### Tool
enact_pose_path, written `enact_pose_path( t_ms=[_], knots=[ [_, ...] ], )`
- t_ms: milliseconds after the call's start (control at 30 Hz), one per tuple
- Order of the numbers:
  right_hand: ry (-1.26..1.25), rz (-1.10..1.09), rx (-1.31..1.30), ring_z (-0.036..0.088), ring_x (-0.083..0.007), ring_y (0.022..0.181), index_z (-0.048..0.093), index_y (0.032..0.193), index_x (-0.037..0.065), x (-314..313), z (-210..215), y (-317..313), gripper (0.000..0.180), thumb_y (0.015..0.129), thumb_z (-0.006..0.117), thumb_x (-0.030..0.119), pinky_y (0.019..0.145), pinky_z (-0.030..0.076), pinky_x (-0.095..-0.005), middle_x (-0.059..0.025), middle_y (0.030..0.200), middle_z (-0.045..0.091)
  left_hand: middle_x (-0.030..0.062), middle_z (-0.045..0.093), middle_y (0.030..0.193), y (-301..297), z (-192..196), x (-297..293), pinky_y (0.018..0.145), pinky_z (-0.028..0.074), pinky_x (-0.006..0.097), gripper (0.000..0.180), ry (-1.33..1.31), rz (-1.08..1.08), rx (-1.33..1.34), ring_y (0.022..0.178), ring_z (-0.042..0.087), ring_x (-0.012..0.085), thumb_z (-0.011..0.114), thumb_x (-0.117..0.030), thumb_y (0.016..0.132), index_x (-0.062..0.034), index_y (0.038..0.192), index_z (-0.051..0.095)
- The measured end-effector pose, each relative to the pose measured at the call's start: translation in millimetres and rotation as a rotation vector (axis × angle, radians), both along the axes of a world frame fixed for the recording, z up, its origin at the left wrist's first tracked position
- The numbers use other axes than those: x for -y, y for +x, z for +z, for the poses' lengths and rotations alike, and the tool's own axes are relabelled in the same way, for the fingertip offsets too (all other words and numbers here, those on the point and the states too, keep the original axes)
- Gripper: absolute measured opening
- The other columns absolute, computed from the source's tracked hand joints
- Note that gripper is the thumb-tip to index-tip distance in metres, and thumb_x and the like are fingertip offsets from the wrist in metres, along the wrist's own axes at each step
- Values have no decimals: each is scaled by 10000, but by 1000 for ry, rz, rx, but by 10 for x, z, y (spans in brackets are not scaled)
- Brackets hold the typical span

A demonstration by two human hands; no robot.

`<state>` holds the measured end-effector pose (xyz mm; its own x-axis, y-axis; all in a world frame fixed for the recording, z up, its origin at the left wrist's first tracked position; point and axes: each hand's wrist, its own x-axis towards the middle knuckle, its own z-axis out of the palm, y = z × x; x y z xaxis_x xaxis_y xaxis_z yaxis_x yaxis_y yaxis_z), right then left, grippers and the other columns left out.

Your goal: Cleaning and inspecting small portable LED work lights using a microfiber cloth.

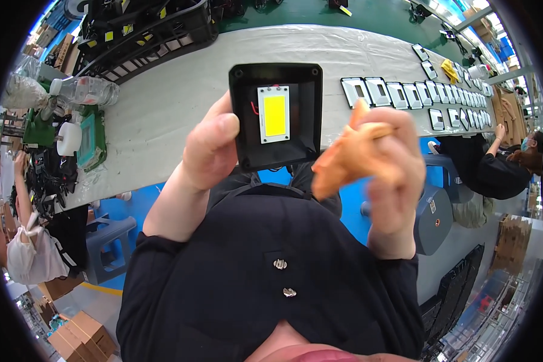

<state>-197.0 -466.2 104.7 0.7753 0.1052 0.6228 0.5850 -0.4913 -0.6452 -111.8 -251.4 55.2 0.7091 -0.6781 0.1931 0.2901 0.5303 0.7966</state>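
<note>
My left hand [214,137] grips a black rectangular lamp housing [308,120] by its left side, thumb on the rim, its open face turned up toward me. Inside lies a white LED board [275,114] with a yellow panel and a short red wire at its edge. To the right of the housing, my right hand [398,160] is closed around a crumpled orange cloth [356,158]. Hand and cloth are slightly blurred. A small gap appears between the cloth and the housing's lower right corner, though I cannot tell whether they touch.
The long table [181,108] carries rows of black-rimmed frames [377,92] at right and a yellow cloth [449,71]. A black crate [157,45] with lamp parts stands far left, near a plastic bottle [93,90]. Co-workers sit at both ends; a blue stool [110,241] is lower left.
</note>
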Motion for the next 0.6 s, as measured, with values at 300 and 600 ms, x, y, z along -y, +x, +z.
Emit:
enact_pose_path(
  t_ms=[300, 600],
  knots=[
    [383, -134, -265, 613, -101, 778, 404, 1236, 14, 408, -472, -95, 509, 778, 613, -60, 653, 489, -230, -137, 1106, 567, 355, 339, 1355, -30, -14, 573, 985, 427, 445, 764, -57, -210, -67, 1223, 462, 382, 489, -419, 872, 64, 1408, 239],
    [783, 53, -497, 604, -148, 956, 431, 1273, 25, 569, -1058, -249, 434, 866, 578, 58, 794, 503, -265, -70, 1124, 579, 141, 389, 1310, -269, -474, 1282, 1049, 220, 394, 691, 353, -131, 296, 1230, 283, 266, 398, -479, 843, -52, 1384, 344]
  ],
)
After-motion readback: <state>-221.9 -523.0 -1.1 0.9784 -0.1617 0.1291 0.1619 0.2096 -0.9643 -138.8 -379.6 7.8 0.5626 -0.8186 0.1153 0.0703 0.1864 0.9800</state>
